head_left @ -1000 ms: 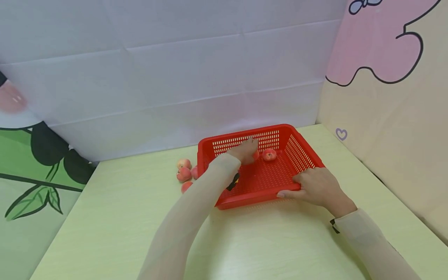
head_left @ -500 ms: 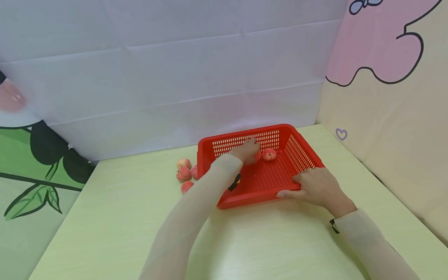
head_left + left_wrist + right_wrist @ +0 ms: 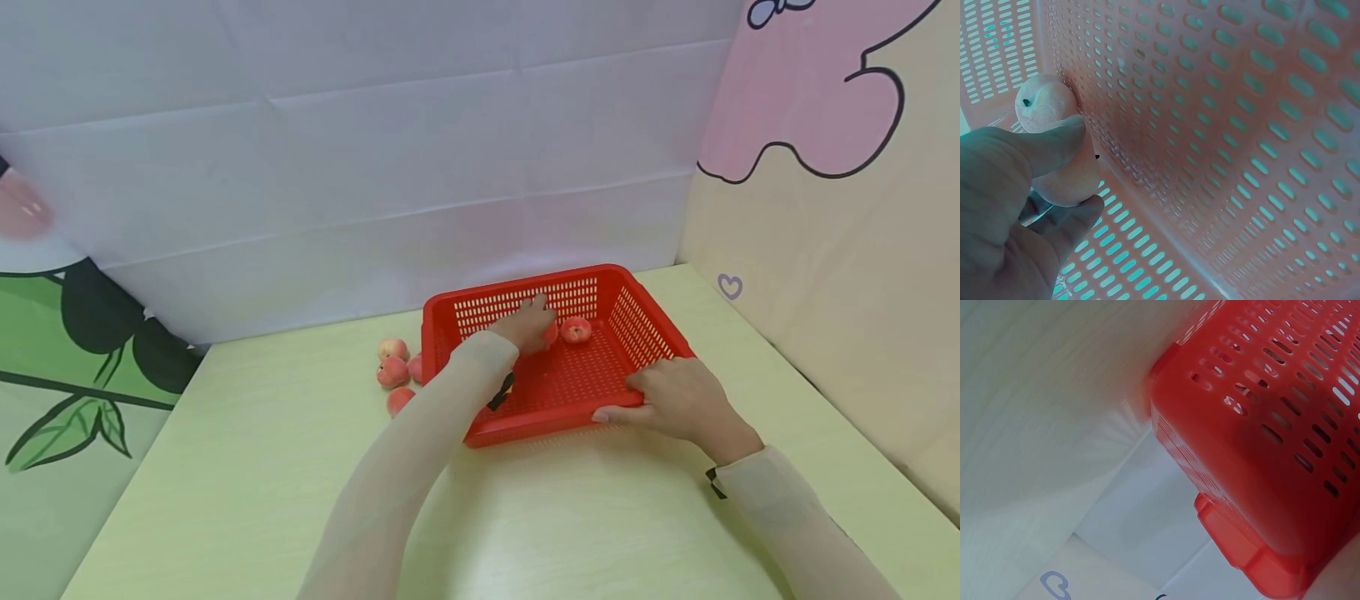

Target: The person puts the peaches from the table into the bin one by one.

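A red plastic basket (image 3: 570,414) with slotted walls stands on the table. Inside it, near the back wall, my left hand (image 3: 527,323) holds a peach (image 3: 1069,178) between thumb and fingertips, low over the slotted floor. Right beside that fruit sits another red peach (image 3: 576,330), whose stem hollow shows in the head view. My right hand (image 3: 678,398) grips the basket's rim at the near right corner, thumb lying along the front edge. The right wrist view shows the outside of that corner, with only a bit of the hand (image 3: 1341,575) at its lower right.
Several peaches (image 3: 393,372) lie on the pale table (image 3: 285,467) just left of the basket, partly hidden by the left sleeve (image 3: 420,442). A white cloth backdrop (image 3: 360,200) rises behind, and a cream wall (image 3: 825,317) with a pink drawing stands at the right.
My left hand has shifted very slightly to the right with the peach, close beside the other one. The right hand and the basket have stayed in place.
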Available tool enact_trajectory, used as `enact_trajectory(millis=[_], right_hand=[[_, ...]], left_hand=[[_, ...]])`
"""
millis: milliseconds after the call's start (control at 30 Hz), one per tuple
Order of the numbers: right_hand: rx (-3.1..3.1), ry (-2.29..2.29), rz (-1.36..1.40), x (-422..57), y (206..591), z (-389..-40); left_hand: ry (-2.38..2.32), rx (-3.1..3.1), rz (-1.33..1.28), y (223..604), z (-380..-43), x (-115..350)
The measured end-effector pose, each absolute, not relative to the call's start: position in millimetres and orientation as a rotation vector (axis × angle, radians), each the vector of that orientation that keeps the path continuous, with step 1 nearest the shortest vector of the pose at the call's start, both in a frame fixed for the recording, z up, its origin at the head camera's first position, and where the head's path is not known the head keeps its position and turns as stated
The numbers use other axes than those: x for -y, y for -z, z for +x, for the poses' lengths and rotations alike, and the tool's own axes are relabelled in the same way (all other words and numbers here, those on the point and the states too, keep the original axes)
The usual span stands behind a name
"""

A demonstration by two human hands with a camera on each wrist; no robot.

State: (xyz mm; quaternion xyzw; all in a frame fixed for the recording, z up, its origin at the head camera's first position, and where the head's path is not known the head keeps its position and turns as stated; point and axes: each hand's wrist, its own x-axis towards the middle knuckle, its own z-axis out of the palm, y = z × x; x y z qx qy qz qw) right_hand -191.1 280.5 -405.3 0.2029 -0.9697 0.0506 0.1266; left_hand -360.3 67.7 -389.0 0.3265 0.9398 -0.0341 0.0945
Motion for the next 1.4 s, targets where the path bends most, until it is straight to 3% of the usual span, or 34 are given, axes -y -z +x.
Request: enact_trajectory(millis=[1100, 1400], right_hand=[[2.826, -0.173, 0.587, -280.0, 409.4, -194.0], [2.839, -0.164, 0.575, -280.3, 408.1, -191.9]], left_hand=[[-0.111, -2.773, 0.971, 399.5, -364.8, -66.6], [0.098, -2.841, 1.04, 401.0, -365.5, -69.4]])
